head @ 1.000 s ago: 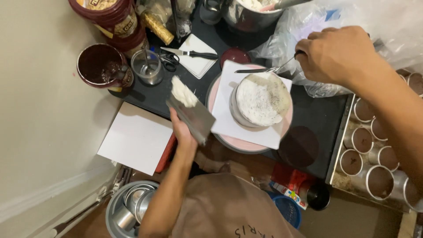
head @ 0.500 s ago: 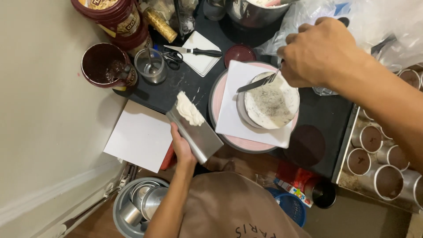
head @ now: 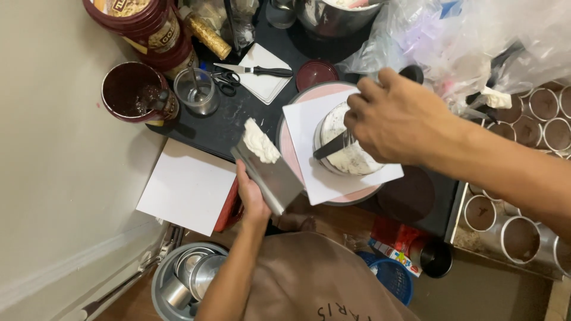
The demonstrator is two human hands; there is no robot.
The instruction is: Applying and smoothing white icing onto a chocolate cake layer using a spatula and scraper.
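Note:
My left hand (head: 251, 196) grips a metal bench scraper (head: 269, 173) with a lump of white cream (head: 260, 141) on its far end, held beside the pink turntable (head: 288, 153). My right hand (head: 397, 122) holds a dark-handled palette knife (head: 331, 146) against the top of a small round cake (head: 348, 156) coated in white cream. The cake sits on a white square board (head: 309, 119) on the turntable. Much of the cake is hidden under my right hand.
A white card (head: 187, 185) lies at the counter's left edge. Dark red tubs (head: 132, 90), a glass (head: 195, 90), scissors (head: 224, 83) and a knife on paper (head: 257, 71) stand behind. Plastic bags (head: 440, 41) sit at the back right, a tray of filled round moulds (head: 523, 235) at right, a metal bowl (head: 184, 279) below.
My right hand has swung left and down over the cake, bringing the palette knife onto its top. My left hand with the scraper has stayed beside the turntable.

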